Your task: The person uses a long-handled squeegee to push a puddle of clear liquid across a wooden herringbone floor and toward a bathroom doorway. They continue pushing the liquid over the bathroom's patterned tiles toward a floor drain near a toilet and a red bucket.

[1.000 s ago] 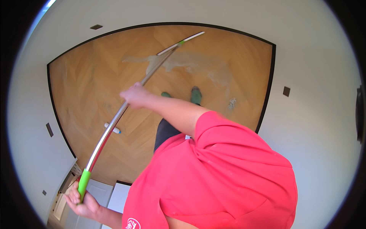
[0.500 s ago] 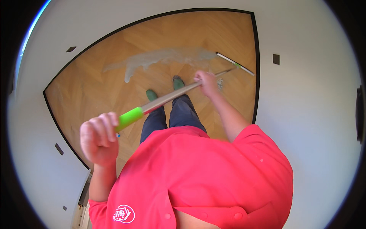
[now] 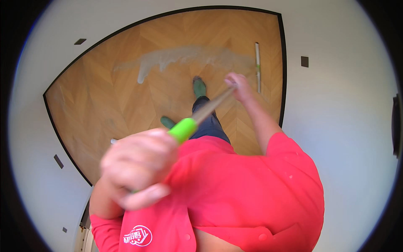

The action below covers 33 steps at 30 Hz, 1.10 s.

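The left hand [image 3: 140, 161], large and blurred near the camera, was wrapped round the green grip [image 3: 183, 130] of a squeegee [image 3: 213, 104], its fingers curled over the top and a bit of green showing under the fist. The right hand [image 3: 238, 85] was closed round the pale pole farther down, with that arm reaching out to the front and right. The squeegee slanted across the body, from the left hand up toward the right side of the floor [image 3: 147, 105]; beyond the right hand its pole was too blurred to follow clearly. Its bar [image 3: 257, 69], long and thin with a green middle, lay on the floor near the black trim [image 3: 284, 84] on the right, roughly in line with that edge and apart from it. A greyish wet patch [image 3: 180, 54] spread over the wood in front of the feet, its left end running down in a drip shape and its right end thinning out near the bar. The right boot [image 3: 200, 87], green, stood ahead of the left boot [image 3: 168, 122], just short of the patch. Dark trousers [image 3: 213, 126] showed below a red shirt [image 3: 252, 185]. Just beyond the left hand, a small white thing [image 3: 113, 141] lay on the floor, mostly hidden. Dark plates [image 3: 304, 61] sat on the pale walls [image 3: 340, 126] around.
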### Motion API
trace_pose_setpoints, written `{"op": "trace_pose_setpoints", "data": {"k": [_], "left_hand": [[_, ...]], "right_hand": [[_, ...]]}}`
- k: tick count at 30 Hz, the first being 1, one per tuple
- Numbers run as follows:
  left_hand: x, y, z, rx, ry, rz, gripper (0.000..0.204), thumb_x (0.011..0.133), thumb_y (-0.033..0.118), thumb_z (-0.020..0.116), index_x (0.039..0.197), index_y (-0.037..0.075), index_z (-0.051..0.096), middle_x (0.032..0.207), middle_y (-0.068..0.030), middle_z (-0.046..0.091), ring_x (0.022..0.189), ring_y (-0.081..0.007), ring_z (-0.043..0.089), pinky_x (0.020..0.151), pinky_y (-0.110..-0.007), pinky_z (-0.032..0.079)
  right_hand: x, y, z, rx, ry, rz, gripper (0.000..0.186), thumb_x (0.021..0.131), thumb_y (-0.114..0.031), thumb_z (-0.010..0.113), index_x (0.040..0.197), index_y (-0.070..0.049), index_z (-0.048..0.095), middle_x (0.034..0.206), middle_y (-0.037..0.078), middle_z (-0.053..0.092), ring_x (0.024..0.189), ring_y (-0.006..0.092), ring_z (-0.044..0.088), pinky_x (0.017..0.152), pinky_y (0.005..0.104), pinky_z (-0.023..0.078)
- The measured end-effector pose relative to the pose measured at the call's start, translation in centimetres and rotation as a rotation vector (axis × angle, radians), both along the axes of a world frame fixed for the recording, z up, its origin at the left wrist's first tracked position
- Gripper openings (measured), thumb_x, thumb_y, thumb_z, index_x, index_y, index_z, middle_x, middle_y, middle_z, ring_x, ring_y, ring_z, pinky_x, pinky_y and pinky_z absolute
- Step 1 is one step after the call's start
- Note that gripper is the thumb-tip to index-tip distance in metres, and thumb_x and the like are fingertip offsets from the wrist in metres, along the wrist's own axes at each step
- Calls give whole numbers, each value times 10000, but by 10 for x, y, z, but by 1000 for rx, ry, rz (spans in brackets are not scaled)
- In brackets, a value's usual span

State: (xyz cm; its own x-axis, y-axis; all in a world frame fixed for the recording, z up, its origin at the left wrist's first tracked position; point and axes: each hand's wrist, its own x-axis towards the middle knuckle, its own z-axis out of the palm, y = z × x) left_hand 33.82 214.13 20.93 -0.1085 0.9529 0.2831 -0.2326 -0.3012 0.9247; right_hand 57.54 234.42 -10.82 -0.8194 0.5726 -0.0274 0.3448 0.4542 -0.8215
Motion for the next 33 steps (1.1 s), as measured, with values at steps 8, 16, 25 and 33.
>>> {"op": "trace_pose_setpoints", "data": {"k": [8, 16, 25, 33], "left_hand": [[-27, -244, 82, -155, 233, 571, 468, 913, 252, 578, 522, 139, 347, 451, 46, 436, 415, -109, 447, 531, -280, 442], [5, -472, 130, -272, 388, 857, 390, 909, 291, 514, 543, 208, 406, 481, 115, 453, 457, -29, 438, 610, -230, 362], [103, -536, 141, -163, 201, 1598, 383, 889, 172, 477, 546, 166, 307, 489, 14, 339, 464, -137, 369, 613, -341, 328], [115, -574, 123, -270, -366, 2001, 424, 980, 171, 454, 572, 140, 341, 523, 7, 379, 574, -144, 444, 827, -355, 466]], "right_hand": [[-178, -211, 32, 57, 140, 393, 118, 772, -136, 662, 781, -128, 545, 673, 84, 605, 677, 315, 597, 634, 412, 437], [-272, -456, 50, 30, 279, 731, 145, 709, -131, 663, 777, -167, 541, 657, 35, 598, 690, 275, 607, 692, 409, 393], [-278, -630, 71, -43, 114, 1233, 87, 781, -149, 620, 863, -180, 621, 813, 54, 663, 837, 275, 628, 797, 440, 405], [-259, -596, 84, 96, -156, 1213, 107, 768, -165, 648, 872, -152, 629, 849, 77, 672, 905, 285, 635, 824, 447, 410]]}}
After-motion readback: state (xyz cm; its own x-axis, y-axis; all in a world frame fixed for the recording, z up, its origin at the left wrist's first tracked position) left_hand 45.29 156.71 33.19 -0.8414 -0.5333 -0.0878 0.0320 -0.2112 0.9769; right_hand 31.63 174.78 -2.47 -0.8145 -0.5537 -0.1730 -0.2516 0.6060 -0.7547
